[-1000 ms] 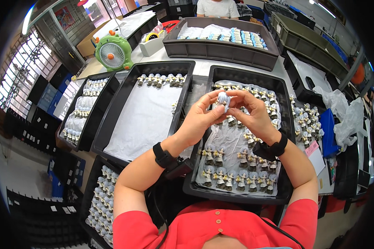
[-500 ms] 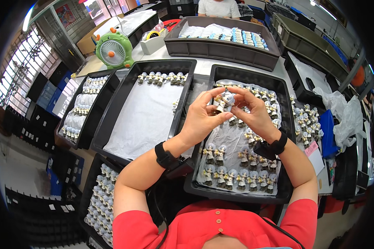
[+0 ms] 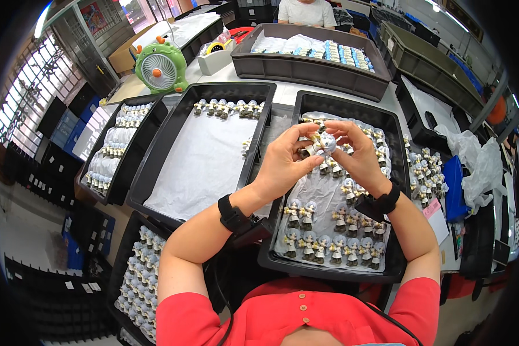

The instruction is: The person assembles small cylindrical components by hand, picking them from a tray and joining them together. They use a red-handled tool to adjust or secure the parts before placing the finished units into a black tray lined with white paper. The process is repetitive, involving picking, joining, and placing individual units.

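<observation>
Between my two hands is a small figurine (image 3: pixel 327 143) with pale hair and a white body, lying tilted with its head toward the right. My left hand (image 3: pixel 284 160) is closed round its lower part, thumb along the near side. With thumb and fingertips, my right hand (image 3: pixel 358 153) grips it about the head. Both hands are above a black tray (image 3: pixel 265 254) lined with white sheet, where rows of like figurines (image 3: pixel 336 249) stand. Part of the tray's far rows is hidden behind my hands.
Left of it, another black tray (image 3: pixel 199 155) has one row of figurines at its far end. Smaller trays of figurines (image 3: pixel 141 268) flank it. A green fan (image 3: pixel 160 68), a tape dispenser (image 3: pixel 215 60) and a grey bin (image 3: pixel 311 72) stand behind. A person (image 3: pixel 307 12) is across the table.
The figurine has turned in my fingers, its head now tipped toward the right and nearer me. My right fingers have shifted their hold. The trays stay as they were.
</observation>
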Action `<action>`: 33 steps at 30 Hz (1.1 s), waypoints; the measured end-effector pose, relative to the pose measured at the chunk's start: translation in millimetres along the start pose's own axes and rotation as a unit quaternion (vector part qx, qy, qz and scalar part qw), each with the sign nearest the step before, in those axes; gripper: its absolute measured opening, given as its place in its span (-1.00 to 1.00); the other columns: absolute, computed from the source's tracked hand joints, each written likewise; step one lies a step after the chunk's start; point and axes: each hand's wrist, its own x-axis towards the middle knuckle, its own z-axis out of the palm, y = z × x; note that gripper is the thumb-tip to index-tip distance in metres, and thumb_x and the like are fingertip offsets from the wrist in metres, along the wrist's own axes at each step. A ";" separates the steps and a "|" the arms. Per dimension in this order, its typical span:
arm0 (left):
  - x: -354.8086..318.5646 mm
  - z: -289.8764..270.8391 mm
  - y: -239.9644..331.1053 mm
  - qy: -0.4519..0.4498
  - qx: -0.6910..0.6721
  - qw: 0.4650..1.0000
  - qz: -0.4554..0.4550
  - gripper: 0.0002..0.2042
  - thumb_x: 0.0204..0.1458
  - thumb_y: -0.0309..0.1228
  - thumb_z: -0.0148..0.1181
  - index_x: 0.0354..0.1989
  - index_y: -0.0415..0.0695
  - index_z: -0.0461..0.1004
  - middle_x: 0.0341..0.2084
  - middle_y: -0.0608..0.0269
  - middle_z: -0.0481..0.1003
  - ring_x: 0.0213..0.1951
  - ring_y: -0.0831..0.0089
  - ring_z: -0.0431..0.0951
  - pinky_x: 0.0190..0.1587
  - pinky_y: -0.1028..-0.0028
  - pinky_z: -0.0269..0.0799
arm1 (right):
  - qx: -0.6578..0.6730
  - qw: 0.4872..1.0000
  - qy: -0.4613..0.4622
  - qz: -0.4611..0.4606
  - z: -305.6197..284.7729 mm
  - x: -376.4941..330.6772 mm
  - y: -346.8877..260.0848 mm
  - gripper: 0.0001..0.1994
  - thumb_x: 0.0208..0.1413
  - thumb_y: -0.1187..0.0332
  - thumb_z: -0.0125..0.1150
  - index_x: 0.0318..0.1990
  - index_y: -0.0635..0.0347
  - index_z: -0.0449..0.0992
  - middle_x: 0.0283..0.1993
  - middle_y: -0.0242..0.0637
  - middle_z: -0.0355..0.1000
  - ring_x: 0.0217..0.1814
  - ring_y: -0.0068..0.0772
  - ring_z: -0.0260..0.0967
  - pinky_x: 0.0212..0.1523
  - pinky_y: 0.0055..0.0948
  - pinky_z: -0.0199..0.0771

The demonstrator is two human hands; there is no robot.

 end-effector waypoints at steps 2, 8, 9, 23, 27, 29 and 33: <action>-0.4 0.6 -4.0 0.018 -0.002 1.000 0.015 -0.52 -0.10 -0.58 0.25 0.04 -0.25 0.26 -0.17 0.20 0.38 -0.14 0.52 0.47 -0.25 0.65 0.45 | -0.045 0.998 -0.016 -0.030 -0.7 0.0 -3.5 -0.63 -0.16 0.54 0.28 -0.11 0.07 0.46 -0.14 -0.38 0.41 -0.19 -0.49 0.38 -0.24 -0.54 0.36; 1.0 -3.6 -1.4 -0.026 0.028 0.998 -0.042 -0.55 -0.04 -0.53 0.21 0.05 -0.28 0.25 -0.13 0.16 0.41 -0.14 0.53 0.46 -0.19 0.59 0.42 | -0.049 0.996 -0.048 -0.052 -8.0 3.5 0.5 -0.61 -0.21 0.56 0.30 -0.12 0.08 0.49 -0.18 -0.36 0.43 -0.19 -0.46 0.38 -0.22 -0.54 0.38; 1.4 -4.6 -0.8 -0.037 -0.003 0.997 -0.063 -0.54 -0.03 -0.52 0.21 0.07 -0.29 0.24 -0.12 0.15 0.41 -0.13 0.53 0.45 -0.17 0.57 0.41 | -0.047 0.997 -0.053 -0.032 -9.2 3.0 1.1 -0.61 -0.20 0.57 0.30 -0.12 0.09 0.49 -0.18 -0.35 0.44 -0.19 -0.47 0.38 -0.21 -0.54 0.38; 1.8 -9.8 1.4 -0.103 -0.109 0.984 -0.098 -0.48 0.03 -0.56 0.12 0.19 -0.30 0.10 -0.02 0.18 0.35 0.00 0.54 0.36 -0.01 0.55 0.34 | 0.060 0.997 -0.040 0.002 -6.0 2.5 6.1 -0.70 -0.06 0.57 0.21 -0.10 0.18 0.46 -0.13 -0.34 0.46 -0.15 -0.55 0.40 -0.12 -0.54 0.42; 1.8 -11.6 -0.3 -0.103 -0.104 0.982 -0.122 -0.52 0.08 -0.48 0.10 0.17 -0.29 0.14 -0.04 0.16 0.38 -0.01 0.48 0.40 -0.01 0.55 0.35 | 0.053 0.997 -0.056 0.032 -7.8 1.5 8.5 -0.68 -0.05 0.56 0.22 -0.07 0.17 0.45 -0.17 -0.32 0.47 -0.18 -0.57 0.41 -0.16 -0.56 0.42; 2.3 -14.0 2.9 -0.112 -0.139 0.971 -0.160 -0.55 0.11 -0.42 0.06 0.16 -0.28 0.16 -0.06 0.14 0.40 -0.01 0.43 0.43 -0.02 0.54 0.37 | 0.047 0.993 -0.084 0.066 -11.9 2.5 7.5 -0.68 -0.02 0.53 0.21 -0.05 0.19 0.44 -0.18 -0.31 0.47 -0.19 -0.59 0.41 -0.17 -0.58 0.42; 6.1 -17.8 4.0 -0.112 -0.230 0.943 -0.211 -0.59 0.17 -0.31 -0.05 0.15 -0.25 0.19 -0.10 0.08 0.44 -0.04 0.35 0.47 -0.03 0.50 0.42 | 0.181 0.967 -0.096 0.150 -13.5 1.6 10.6 -0.70 0.07 0.39 0.17 -0.03 0.27 0.42 -0.20 -0.35 0.45 -0.21 -0.64 0.36 -0.21 -0.63 0.38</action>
